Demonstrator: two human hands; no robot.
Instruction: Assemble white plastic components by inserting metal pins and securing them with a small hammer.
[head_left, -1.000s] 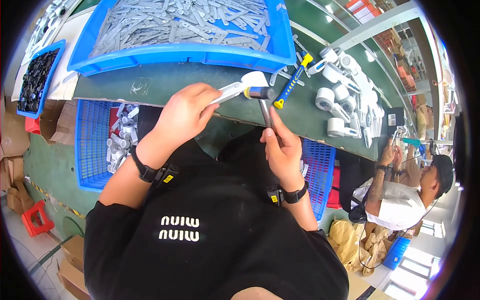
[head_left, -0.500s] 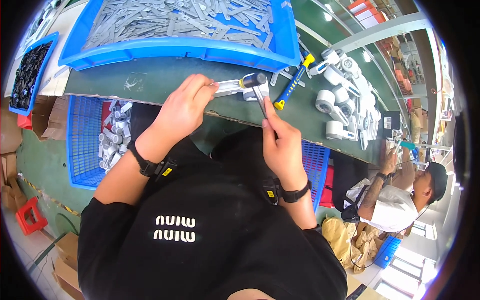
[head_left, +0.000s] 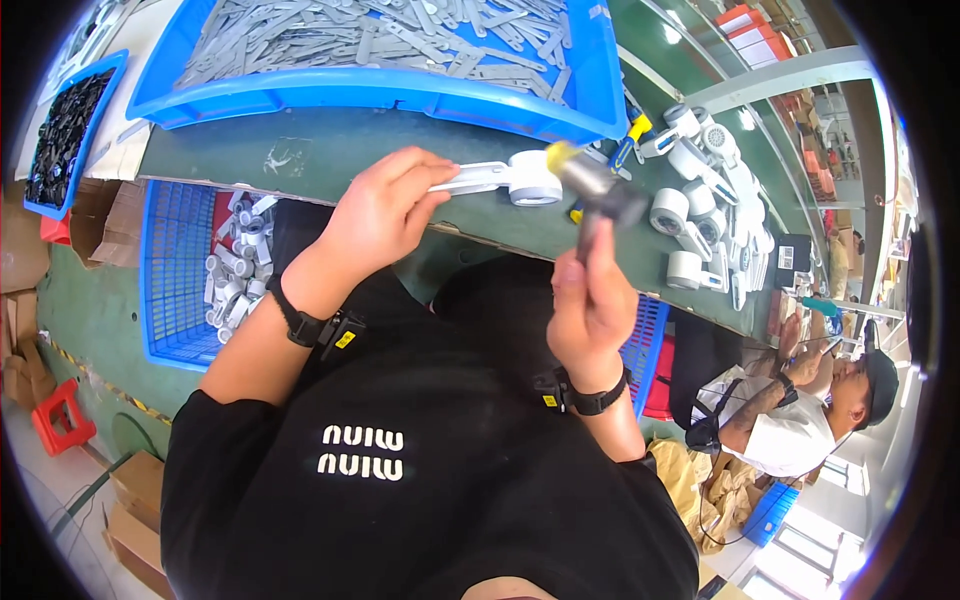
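My left hand [head_left: 392, 208] pinches the handle end of a white plastic part [head_left: 535, 180] with a round head, which rests near the front edge of the green workbench [head_left: 240, 150]. In my right hand [head_left: 592, 310] is a mallet [head_left: 598, 188] with a yellow face and a dark face, its head slightly blurred. The mallet is raised to the right of the white part's round head, apart from it. Behind the mallet lies a blue and yellow tool [head_left: 628, 150], partly hidden.
A large blue bin [head_left: 380, 92] of flat grey strips stands at the back. Several white round-headed parts [head_left: 690, 210] are piled at the right. A blue basket [head_left: 165, 352] of similar parts sits lower left. A black-filled tray [head_left: 118, 75] is far left. A co-worker [head_left: 775, 425] works at right.
My right hand has lifted the mallet off the white part and swung it to the right. The left hand keeps hold of the handle. The view has shifted slightly.
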